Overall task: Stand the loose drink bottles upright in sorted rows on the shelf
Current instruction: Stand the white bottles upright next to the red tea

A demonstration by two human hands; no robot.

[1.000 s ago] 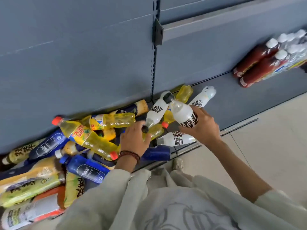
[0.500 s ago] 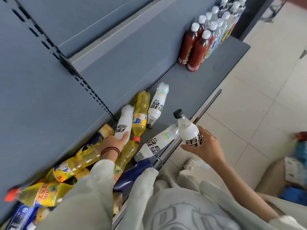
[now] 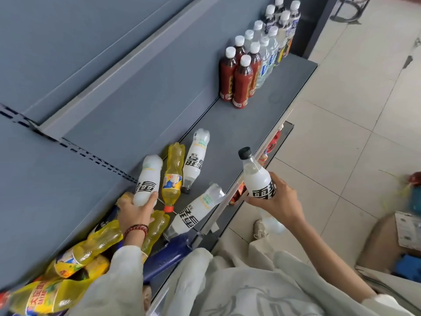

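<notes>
From the head camera, the right hand (image 3: pixel 280 201) grips a black-capped white bottle (image 3: pixel 256 176) round its label, upright and held just outside the front edge of the shelf (image 3: pixel 227 128). The left hand (image 3: pixel 136 210) curls round the near end of a second white bottle (image 3: pixel 148 179), which lies on the shelf against the back panel. Beside it lie a yellow bottle (image 3: pixel 173 174) and two more white ones (all on their sides). Red-brown bottles (image 3: pixel 242 83) stand in rows towards the shelf's right end.
</notes>
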